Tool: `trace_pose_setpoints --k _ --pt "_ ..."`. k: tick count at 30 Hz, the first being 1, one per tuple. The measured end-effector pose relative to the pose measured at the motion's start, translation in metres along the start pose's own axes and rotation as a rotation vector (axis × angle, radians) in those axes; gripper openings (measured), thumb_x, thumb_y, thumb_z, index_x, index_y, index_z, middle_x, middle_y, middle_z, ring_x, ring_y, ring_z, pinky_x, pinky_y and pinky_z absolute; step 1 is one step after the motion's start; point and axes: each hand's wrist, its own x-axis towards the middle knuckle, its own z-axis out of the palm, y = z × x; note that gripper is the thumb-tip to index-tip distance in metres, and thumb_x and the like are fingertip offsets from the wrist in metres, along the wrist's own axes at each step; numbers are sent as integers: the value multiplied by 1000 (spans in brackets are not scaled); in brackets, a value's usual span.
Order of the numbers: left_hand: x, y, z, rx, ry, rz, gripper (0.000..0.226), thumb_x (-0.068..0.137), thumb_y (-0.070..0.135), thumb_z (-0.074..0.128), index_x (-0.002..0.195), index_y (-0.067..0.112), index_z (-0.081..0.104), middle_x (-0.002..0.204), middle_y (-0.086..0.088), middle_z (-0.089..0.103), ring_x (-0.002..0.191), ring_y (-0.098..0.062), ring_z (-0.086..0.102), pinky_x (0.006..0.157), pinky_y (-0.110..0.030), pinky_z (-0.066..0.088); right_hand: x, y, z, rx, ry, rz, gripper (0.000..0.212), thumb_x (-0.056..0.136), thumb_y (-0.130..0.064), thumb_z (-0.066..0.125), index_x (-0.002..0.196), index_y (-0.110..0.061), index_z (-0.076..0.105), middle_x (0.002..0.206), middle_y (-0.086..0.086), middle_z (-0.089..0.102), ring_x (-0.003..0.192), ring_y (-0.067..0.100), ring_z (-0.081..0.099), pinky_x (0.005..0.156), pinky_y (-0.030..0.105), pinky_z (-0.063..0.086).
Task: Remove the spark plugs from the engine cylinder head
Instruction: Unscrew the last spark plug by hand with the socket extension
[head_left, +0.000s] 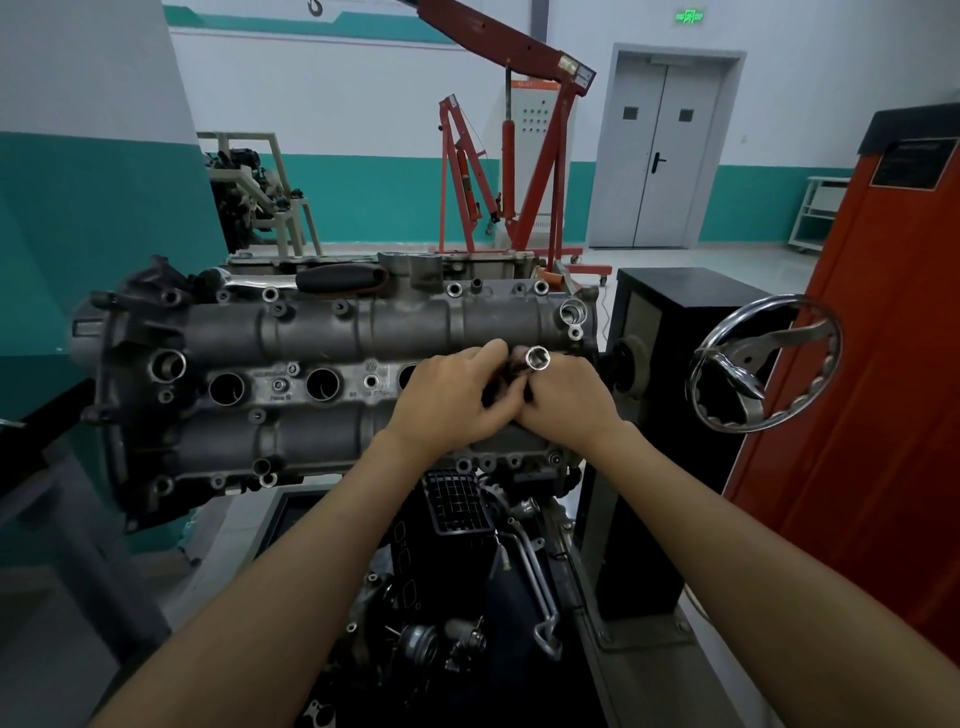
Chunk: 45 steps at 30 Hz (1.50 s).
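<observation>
Item: cylinder head (332, 332), grey cast metal, mounted lengthwise on a stand, top face toward me. Along its middle runs a row of round plug wells; two open wells (227, 388) (322, 384) show dark and plain at the left, a third (408, 375) is half covered by my left hand. No spark plug itself can be made out in any well.

Item: my left hand (452, 397), resting over the head right of centre, fingers curled inward toward the tool; thumb stretched along the top. What exactly it pinches is hidden between the two hands.

Item: my right hand (563, 400), pressed against the left, fingers curled round a dark tool shaft.

Item: socket (537, 358), shiny metal, open end facing up toward me, standing out just above my right knuckles, over the far right end of the well row.

Item: black-handled tool (340, 278), lying on the far edge of the head.

Item: chrome handwheel (763, 364) on a black stand column (670, 322), right of the head.

Item: red engine crane (519, 156) behind, near a grey double door (662, 150).

Item: orange cabinet (872, 364), far right.
</observation>
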Motion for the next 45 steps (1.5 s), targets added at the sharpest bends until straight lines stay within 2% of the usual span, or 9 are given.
trace_pose_setpoints --k 3,10,14,18,24,28,34,41,45 --pt "1 0 1 12 -21 -32 36 84 41 35 75 9 48 61 -1 55 50 -24 51 44 -28 35 1 0 0 19 -33 27 23 81 -30 49 86 -8 51 72 3 61 63 24 58 52 31 39" --pt "1 -5 2 86 -49 -72 66 84 61 31 68 6 64 54 -9 60 52 -26 56 50 -33 39 -1 -3 -4 84 27 53 27 76 -29 49 59 -9 58 54 9 58 51 25 52 48 23 21" --pt "2 -1 0 11 -18 -40 48 86 51 45 64 8 48 52 -1 51 48 -23 51 45 -29 33 0 0 -5 53 -48 33 23 79 -29 48 74 -10 59 63 5 61 56 22 54 47 25 27" --pt "1 1 0 10 -29 -32 41 86 45 33 77 8 49 64 -2 55 54 -28 54 47 -36 42 0 -1 -2 84 -46 77 19 79 -25 54 82 -14 38 63 -1 53 55 21 51 49 30 36" --pt "2 -5 2 51 -33 -63 60 88 55 37 70 4 63 63 -8 60 59 -26 57 53 -38 42 -1 -1 -2 81 59 28 23 78 -26 55 62 -11 61 54 5 58 49 20 50 47 21 22" --pt "1 -2 0 28 -18 -60 56 85 55 37 68 5 57 61 -5 56 57 -23 54 51 -38 41 -1 -1 -1 20 21 12 33 79 -34 40 74 -12 64 63 5 62 58 23 57 52 25 28" --pt "1 1 1 9 2 -32 39 84 43 38 72 8 50 61 -4 54 53 -27 52 47 -28 31 0 -1 -1 63 -36 56 22 79 -25 58 78 -16 38 63 -3 51 59 26 56 51 27 29" --pt "2 -5 3 64 2 -65 53 87 53 45 68 7 61 58 -6 59 56 -26 56 49 -29 31 -1 -2 0 44 28 30 40 79 -39 39 65 -9 61 60 9 61 53 23 52 52 26 26" --pt "2 -2 2 36 -19 -54 52 84 54 34 78 7 54 65 -3 58 57 -23 55 50 -36 43 -1 -1 -2 45 -9 14 23 77 -29 46 73 -10 58 60 7 59 52 24 52 52 26 26"
